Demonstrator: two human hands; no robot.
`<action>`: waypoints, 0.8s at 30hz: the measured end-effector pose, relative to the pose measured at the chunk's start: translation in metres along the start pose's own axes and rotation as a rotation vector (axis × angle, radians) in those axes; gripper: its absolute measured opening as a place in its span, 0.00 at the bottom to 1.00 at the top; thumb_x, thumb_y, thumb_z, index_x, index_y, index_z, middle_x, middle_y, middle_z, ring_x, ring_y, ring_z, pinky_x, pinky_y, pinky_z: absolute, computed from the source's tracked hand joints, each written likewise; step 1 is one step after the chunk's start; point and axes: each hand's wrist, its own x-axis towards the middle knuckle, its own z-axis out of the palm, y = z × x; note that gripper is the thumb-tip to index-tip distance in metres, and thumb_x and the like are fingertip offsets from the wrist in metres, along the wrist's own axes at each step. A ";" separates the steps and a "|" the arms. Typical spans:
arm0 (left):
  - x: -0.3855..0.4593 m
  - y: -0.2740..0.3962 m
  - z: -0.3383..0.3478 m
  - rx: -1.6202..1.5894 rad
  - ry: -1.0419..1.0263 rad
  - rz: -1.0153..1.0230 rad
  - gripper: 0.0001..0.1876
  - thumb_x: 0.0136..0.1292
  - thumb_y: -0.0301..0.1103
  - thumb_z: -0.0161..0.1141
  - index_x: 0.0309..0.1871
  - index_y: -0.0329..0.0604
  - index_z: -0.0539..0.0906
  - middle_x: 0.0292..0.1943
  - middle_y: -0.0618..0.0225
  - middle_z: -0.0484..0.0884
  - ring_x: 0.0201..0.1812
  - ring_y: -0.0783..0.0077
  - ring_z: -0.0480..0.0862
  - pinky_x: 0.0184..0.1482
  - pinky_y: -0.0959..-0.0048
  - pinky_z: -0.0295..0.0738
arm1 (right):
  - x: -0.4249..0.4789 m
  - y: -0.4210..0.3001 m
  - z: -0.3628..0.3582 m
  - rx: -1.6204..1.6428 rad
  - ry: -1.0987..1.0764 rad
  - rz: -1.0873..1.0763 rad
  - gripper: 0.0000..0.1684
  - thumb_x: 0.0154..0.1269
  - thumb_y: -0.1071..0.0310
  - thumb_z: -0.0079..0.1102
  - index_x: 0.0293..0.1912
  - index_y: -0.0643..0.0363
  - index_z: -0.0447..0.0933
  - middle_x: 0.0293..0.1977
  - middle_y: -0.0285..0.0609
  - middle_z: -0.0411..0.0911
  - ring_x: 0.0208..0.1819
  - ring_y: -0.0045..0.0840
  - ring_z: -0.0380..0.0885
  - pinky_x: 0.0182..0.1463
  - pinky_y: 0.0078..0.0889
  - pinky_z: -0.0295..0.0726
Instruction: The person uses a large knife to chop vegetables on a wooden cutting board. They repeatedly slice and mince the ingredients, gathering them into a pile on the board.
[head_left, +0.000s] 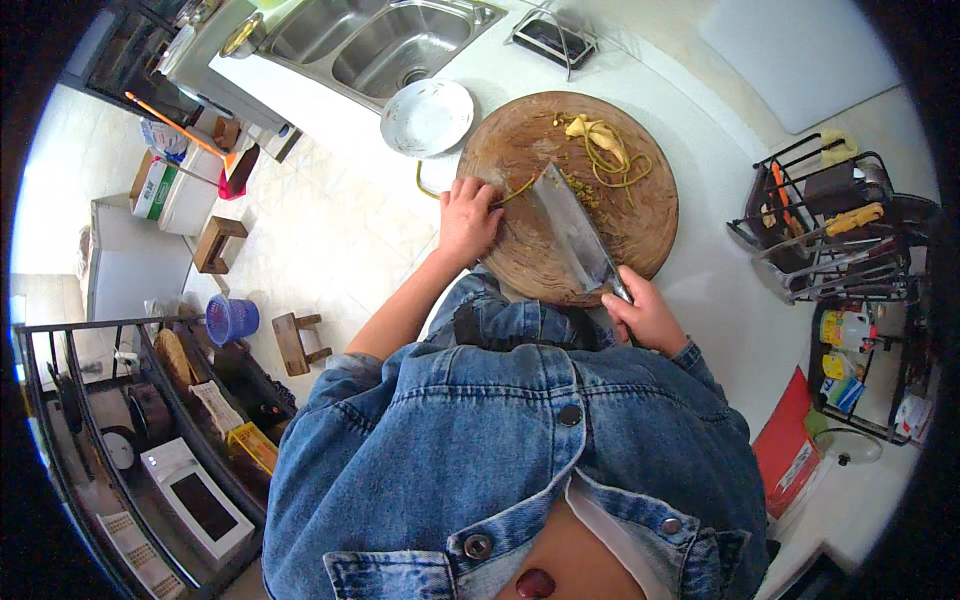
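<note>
A round wooden chopping block (517, 142) stands on the white counter before me. My right hand (645, 311) grips the handle of a cleaver (574, 232), whose broad blade lies over the middle of the block. At the block's left edge, my left hand (471, 221) presses down a long thin green strand, probably a vegetable stem (516, 193). One end of it reaches towards the blade; the other hangs past my fingers to the left. Small chopped bits (583, 192) lie beside the blade. Farther back are a pale yellow piece of food (596, 135) and more loose strands (619, 169).
A white plate (427, 118) sits left of the block, near the double steel sink (360, 56). At the right are a black utensil rack (825, 217) and a red board (786, 442). Wooden stools (294, 343) and a purple basket (231, 319) are on the left.
</note>
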 end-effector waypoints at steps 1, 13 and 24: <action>0.003 0.007 0.003 -0.018 0.006 0.002 0.15 0.53 0.31 0.63 0.46 0.50 0.81 0.44 0.67 0.75 0.49 0.57 0.73 0.48 0.57 0.66 | -0.001 -0.002 0.000 0.017 0.023 0.006 0.08 0.68 0.68 0.55 0.41 0.60 0.68 0.18 0.32 0.68 0.15 0.15 0.67 0.18 0.23 0.67; -0.003 0.002 0.015 -0.001 -0.013 0.149 0.08 0.53 0.27 0.58 0.37 0.48 0.81 0.34 0.64 0.75 0.43 0.58 0.74 0.44 0.62 0.67 | 0.009 0.005 0.015 -0.362 0.146 -0.165 0.17 0.63 0.62 0.60 0.44 0.60 0.67 0.23 0.55 0.76 0.24 0.49 0.77 0.27 0.47 0.72; 0.001 0.017 0.028 -0.167 0.043 0.113 0.10 0.52 0.22 0.59 0.39 0.38 0.76 0.35 0.55 0.74 0.42 0.49 0.74 0.45 0.57 0.72 | 0.015 -0.008 0.026 -0.729 0.193 -0.164 0.22 0.64 0.56 0.57 0.52 0.58 0.65 0.27 0.60 0.79 0.33 0.56 0.78 0.35 0.59 0.74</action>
